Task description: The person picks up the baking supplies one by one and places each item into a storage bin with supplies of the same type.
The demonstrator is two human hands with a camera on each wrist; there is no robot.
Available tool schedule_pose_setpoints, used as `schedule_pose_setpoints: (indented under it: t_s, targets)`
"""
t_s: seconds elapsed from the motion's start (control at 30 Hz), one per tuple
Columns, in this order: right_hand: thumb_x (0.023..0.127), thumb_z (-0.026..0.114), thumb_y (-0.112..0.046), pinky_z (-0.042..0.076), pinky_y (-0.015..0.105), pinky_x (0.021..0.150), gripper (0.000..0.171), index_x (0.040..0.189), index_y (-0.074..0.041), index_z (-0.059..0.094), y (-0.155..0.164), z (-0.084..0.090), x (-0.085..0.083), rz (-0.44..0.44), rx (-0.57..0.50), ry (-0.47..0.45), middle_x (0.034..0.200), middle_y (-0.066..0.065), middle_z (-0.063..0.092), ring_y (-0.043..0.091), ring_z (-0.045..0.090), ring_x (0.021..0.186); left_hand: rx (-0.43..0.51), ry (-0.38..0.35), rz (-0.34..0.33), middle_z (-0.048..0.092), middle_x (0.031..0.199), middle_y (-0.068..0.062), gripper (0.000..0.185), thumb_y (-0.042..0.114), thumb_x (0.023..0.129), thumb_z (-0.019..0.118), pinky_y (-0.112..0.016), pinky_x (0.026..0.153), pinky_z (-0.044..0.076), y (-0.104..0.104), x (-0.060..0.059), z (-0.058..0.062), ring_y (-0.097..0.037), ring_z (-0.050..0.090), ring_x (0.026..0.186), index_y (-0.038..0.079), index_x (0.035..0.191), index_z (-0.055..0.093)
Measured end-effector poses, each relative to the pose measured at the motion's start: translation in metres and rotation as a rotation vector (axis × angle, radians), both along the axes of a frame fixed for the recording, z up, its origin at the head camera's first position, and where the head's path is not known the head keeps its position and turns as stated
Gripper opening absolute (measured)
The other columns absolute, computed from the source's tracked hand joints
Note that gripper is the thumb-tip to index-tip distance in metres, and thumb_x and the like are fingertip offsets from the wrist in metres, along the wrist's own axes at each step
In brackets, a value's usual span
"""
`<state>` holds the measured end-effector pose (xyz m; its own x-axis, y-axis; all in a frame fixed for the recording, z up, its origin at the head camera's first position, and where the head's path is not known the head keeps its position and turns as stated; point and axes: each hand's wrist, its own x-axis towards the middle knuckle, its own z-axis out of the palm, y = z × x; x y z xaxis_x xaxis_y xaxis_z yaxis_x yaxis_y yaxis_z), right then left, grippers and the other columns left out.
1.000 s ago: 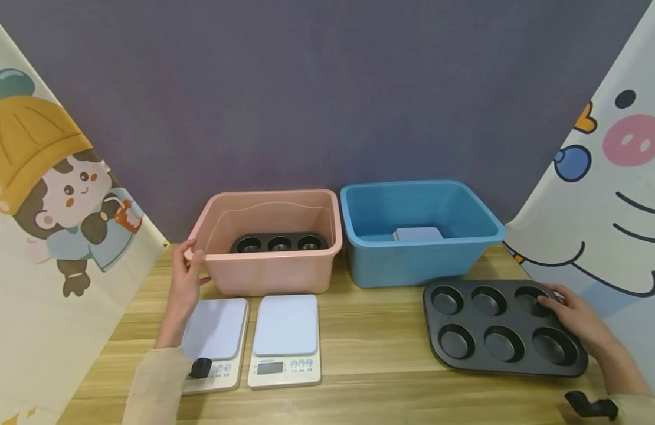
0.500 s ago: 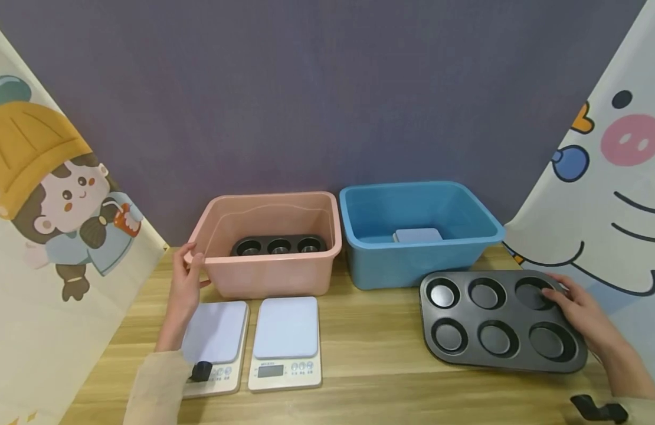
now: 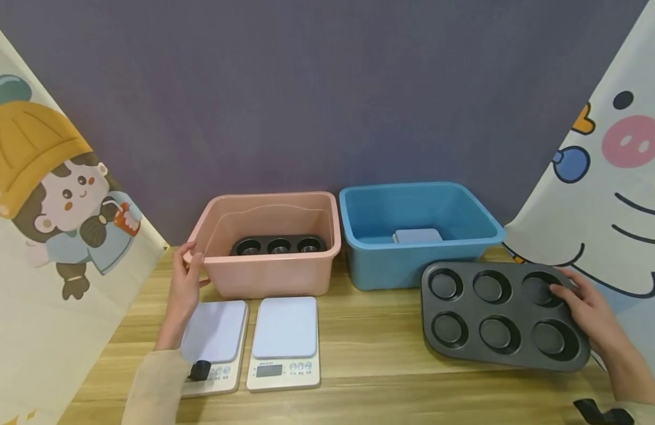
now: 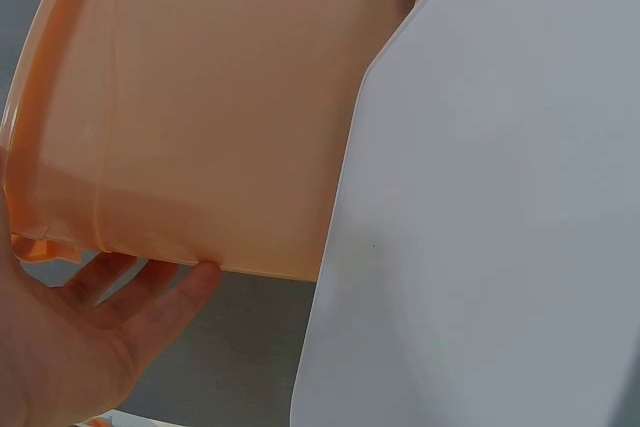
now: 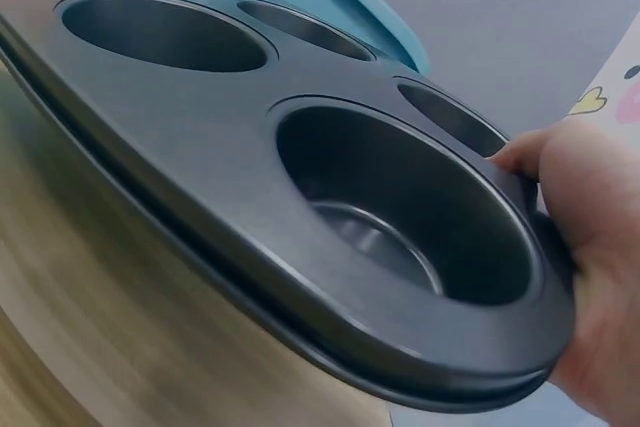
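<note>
My right hand (image 3: 588,310) holds a dark six-cup muffin pan (image 3: 468,304) by its right end. The thumb presses in at the far-right cup and the other fingers are hidden behind the pan. In the right wrist view the pan's near edge (image 5: 290,332) is raised over the wooden table. At the left front corner of the pink plastic bin (image 3: 269,274), my left hand (image 3: 185,289) grips the rim. Its fingertips (image 4: 205,272) touch the bin's wall in the left wrist view. Another muffin pan (image 3: 278,242) lies inside the pink bin.
A blue bin (image 3: 407,265) with a white flat-topped object (image 3: 418,235) inside stands right of the pink one. Two white kitchen scales lie before the pink bin: one scale (image 3: 285,327) in the open, the other scale (image 3: 216,330) partly under my left forearm.
The muffin pan in my right hand has risen, its far edge now overlapping the blue bin's lower front. My left hand has stayed at the pink bin's corner.
</note>
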<state>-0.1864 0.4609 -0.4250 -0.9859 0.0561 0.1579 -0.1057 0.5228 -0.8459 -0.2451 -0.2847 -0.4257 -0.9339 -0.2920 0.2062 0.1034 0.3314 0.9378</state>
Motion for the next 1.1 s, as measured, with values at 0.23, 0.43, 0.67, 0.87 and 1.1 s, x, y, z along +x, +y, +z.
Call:
schedule_pose_setpoints:
  t_s: [0.23,0.43,0.67,0.87,1.1]
  targets:
    - [0.105,0.048,-0.016,0.052,0.025,0.049,0.040,0.127,-0.048,0.041,-0.006,0.011,0.004,-0.025,-0.006,0.025,0.087,-0.027,0.063,0.008,0.066,0.059,0.000,0.016,-0.012,0.030,0.153,-0.012,0.052,0.036,0.107,0.038,-0.022,0.072,0.055,-0.001,-0.001,0.000,-0.016,0.043,0.124,0.016,0.153,0.024]
    - [0.104,0.049,-0.014,0.052,0.023,0.051,0.039,0.129,-0.043,0.043,-0.018,0.023,0.004,-0.011,0.014,0.075,0.089,-0.027,0.064,0.006,0.066,0.062,-0.002,0.018,0.002,0.032,0.148,-0.010,0.050,0.034,0.108,0.038,-0.021,0.071,0.055,-0.003,-0.002,-0.004,-0.009,0.044,0.115,0.016,0.153,0.025]
    - [0.103,0.052,-0.015,0.050,0.020,0.052,0.037,0.127,-0.042,0.049,-0.030,0.037,0.006,-0.061,-0.022,0.098,0.086,-0.024,0.063,0.003,0.064,0.063,-0.004,0.008,-0.001,0.033,0.143,-0.007,0.050,0.034,0.108,0.038,-0.021,0.072,0.055,-0.004,-0.004,-0.005,-0.004,0.045,0.107,0.017,0.153,0.025]
    - [0.102,0.054,-0.012,0.051,0.018,0.053,0.036,0.128,-0.036,0.053,-0.044,0.050,0.002,-0.061,-0.058,0.144,0.084,-0.021,0.065,0.002,0.065,0.062,0.005,-0.008,-0.001,0.032,0.148,-0.010,0.051,0.034,0.108,0.038,-0.019,0.071,0.054,-0.005,-0.005,-0.005,-0.010,0.044,0.113,0.017,0.153,0.025]
    - [0.100,0.053,-0.005,0.050,0.014,0.054,0.039,0.127,-0.033,0.055,-0.060,0.064,-0.002,-0.037,-0.182,0.206,0.085,-0.019,0.068,-0.001,0.065,0.063,0.008,0.010,-0.012,0.031,0.149,-0.011,0.051,0.034,0.108,0.037,-0.020,0.072,0.054,-0.003,-0.004,-0.005,-0.010,0.046,0.113,0.017,0.154,0.024]
